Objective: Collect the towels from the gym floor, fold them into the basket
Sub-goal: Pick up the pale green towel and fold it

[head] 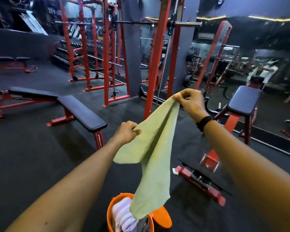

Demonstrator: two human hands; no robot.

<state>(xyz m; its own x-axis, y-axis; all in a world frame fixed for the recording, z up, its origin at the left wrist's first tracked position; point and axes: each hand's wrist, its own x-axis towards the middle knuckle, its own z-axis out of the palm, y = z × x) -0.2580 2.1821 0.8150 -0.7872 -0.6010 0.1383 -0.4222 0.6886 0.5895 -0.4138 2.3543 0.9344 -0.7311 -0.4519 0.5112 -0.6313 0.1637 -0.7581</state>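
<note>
left hand (126, 131) pinches pale green cloth towel (155, 148) edge | right hand (189, 100) pinches far corner | towel hangs above near orange plastic basket (109, 213)

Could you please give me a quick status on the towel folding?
Left hand and right hand each pinch the green towel, raised. Orange basket below holds a striped towel. Nothing between.

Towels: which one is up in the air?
The green towel: the left hand and right hand hold it up. The striped towel lies in the orange basket.
</note>
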